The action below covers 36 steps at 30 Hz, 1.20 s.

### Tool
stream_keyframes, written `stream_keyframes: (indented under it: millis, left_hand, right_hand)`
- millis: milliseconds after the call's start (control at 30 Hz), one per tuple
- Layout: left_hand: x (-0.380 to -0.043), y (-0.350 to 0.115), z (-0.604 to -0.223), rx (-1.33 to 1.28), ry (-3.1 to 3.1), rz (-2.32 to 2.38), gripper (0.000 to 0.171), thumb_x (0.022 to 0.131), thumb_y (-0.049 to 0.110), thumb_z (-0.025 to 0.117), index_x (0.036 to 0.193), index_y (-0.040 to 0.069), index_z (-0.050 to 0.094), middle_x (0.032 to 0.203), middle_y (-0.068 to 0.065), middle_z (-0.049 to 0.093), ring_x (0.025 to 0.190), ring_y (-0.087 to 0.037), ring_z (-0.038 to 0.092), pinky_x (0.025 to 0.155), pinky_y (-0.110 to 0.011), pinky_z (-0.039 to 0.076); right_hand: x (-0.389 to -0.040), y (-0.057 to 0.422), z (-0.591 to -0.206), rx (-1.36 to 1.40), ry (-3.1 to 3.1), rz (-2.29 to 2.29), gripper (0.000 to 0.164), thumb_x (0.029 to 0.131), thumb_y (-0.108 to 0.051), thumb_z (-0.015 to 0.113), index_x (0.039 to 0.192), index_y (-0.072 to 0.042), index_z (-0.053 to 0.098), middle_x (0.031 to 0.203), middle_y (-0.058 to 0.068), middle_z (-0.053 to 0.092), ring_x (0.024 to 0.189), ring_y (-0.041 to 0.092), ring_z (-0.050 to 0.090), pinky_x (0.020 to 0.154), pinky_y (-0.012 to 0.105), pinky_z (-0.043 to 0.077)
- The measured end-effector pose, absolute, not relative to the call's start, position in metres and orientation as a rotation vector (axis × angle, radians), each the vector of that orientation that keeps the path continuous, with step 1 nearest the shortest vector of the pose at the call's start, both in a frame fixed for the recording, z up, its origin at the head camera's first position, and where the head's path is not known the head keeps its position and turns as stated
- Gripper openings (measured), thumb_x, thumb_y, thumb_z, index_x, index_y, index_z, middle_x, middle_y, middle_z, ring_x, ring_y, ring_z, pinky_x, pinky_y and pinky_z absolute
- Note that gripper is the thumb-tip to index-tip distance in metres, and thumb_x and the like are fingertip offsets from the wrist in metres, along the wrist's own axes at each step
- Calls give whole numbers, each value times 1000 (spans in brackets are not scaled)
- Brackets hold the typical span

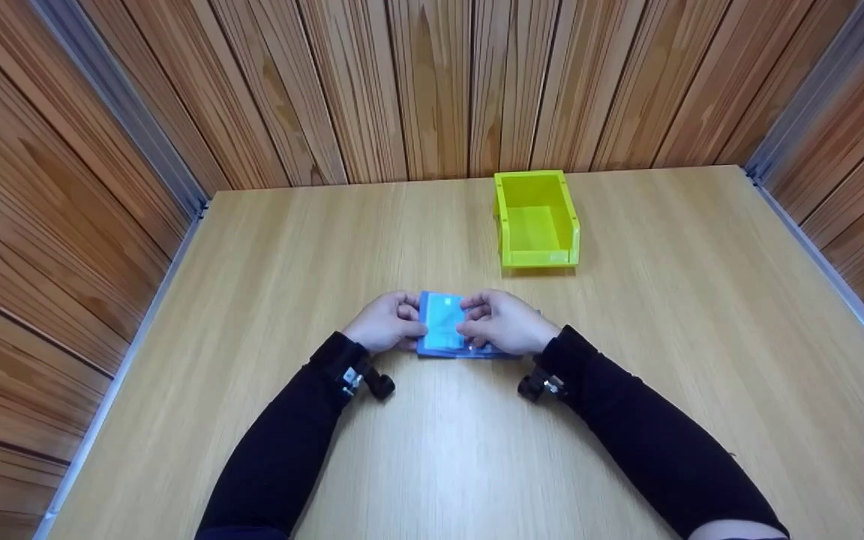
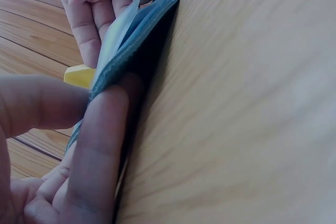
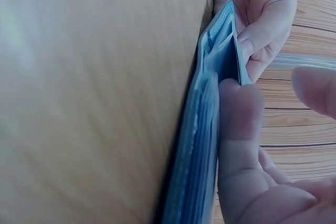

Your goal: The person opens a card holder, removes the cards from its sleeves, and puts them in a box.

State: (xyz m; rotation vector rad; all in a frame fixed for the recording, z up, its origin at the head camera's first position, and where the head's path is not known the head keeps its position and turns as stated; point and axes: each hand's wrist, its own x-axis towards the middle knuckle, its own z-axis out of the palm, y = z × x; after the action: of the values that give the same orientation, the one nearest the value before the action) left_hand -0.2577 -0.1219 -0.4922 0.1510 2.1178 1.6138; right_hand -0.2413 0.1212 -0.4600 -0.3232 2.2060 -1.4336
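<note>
A blue card holder (image 1: pixel 422 347) with thin layered leaves (image 3: pixel 202 145) lies near the middle of the table, its left part lifted. My left hand (image 1: pixel 383 322) pinches its left edge, thumb above and a finger underneath, as the left wrist view shows. A pale blue panel (image 1: pixel 442 319) faces up between both hands; whether it is a card or a pocket I cannot tell. My right hand (image 1: pixel 507 321) covers the right part of the holder. One right fingertip (image 3: pixel 240 100) touches the inner side of the raised leaf, while another digit stands apart from it.
A yellow-green open-front bin (image 1: pixel 541 259) stands behind the hands, slightly right, near the back wall. Wood-plank walls (image 1: pixel 432 90) with metal edge strips enclose the table (image 1: pixel 447 465). Both wrists wear dark cuffs with small cameras (image 1: pixel 381 386).
</note>
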Motion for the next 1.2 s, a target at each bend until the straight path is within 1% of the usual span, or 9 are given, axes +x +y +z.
stream_keyframes:
  millis: [267, 367, 533, 667, 800, 900, 1000, 1100, 1200]
  left_hand:
    - [-256, -120, -492, 133, 2122, 1626, 43, 85, 2, 71, 122, 2, 51, 85, -2, 64, 77, -17, 66, 64, -30, 60]
    - [-257, -120, -492, 134, 2125, 1625, 42, 85, 1, 71, 122, 2, 52, 84, -2, 64, 76, -17, 66, 64, -30, 60]
    - [-257, -120, -492, 131, 2127, 1624, 39, 85, 1, 70, 119, 2, 52, 84, -2, 63, 76, -16, 65, 63, -29, 59]
    - [-256, -120, -491, 125, 2107, 1633, 37, 85, 0, 70, 117, 2, 53, 83, -1, 63, 76, -16, 64, 63, -29, 59]
    - [-256, -120, -490, 139, 2100, 1630, 36, 84, 0, 69, 117, 1, 53, 80, -2, 63, 77, -16, 65, 63, -30, 59]
    - [-256, -121, -490, 142, 2107, 1617, 39, 84, 3, 71, 119, 1, 53, 82, -2, 64, 78, -16, 66, 65, -31, 60]
    - [-256, -121, -490, 126, 2090, 1618, 44, 83, 5, 75, 121, 2, 53, 84, -2, 65, 80, -17, 67, 67, -32, 60]
    - [-256, -121, -490, 99, 2065, 1627, 49, 79, 5, 80, 120, 3, 54, 84, -2, 64, 81, -18, 68, 69, -34, 61]
    - [-256, -120, -490, 85, 2066, 1624, 49, 78, 3, 81, 119, 4, 55, 83, -1, 62, 81, -17, 68, 70, -34, 61]
  right_hand:
    - [-241, 121, -460, -301, 2215, -1464, 42, 90, -13, 70, 126, 3, 55, 107, 15, 63, 83, 21, 68, 76, 34, 60]
    - [-243, 123, -460, -257, 2265, -1470, 37, 90, -12, 70, 121, 2, 58, 101, 12, 62, 78, 19, 68, 73, 32, 60]
    - [-245, 127, -459, -199, 2399, -1435, 34, 86, -11, 73, 115, -2, 57, 90, 6, 59, 70, 14, 61, 62, 26, 56]
    - [-247, 130, -457, -178, 2471, -1357, 40, 85, -12, 74, 118, -6, 51, 87, 4, 60, 64, 14, 58, 56, 25, 50]
    - [-248, 131, -456, -206, 2519, -1267, 44, 87, -13, 70, 126, -5, 50, 84, 3, 61, 62, 13, 56, 55, 25, 45]
    - [-248, 131, -456, -239, 2542, -1231, 44, 87, -11, 67, 126, -1, 52, 81, 2, 59, 62, 13, 54, 54, 25, 43]
    - [-247, 131, -456, -258, 2553, -1216, 40, 87, -10, 67, 123, 0, 55, 81, 1, 57, 63, 13, 54, 55, 24, 44]
    - [-247, 130, -456, -242, 2548, -1218, 36, 87, -10, 67, 120, -1, 56, 84, 2, 56, 67, 14, 55, 57, 24, 46]
    - [-246, 130, -457, -237, 2552, -1203, 33, 88, -11, 68, 118, -1, 57, 87, 2, 55, 70, 15, 56, 58, 25, 47]
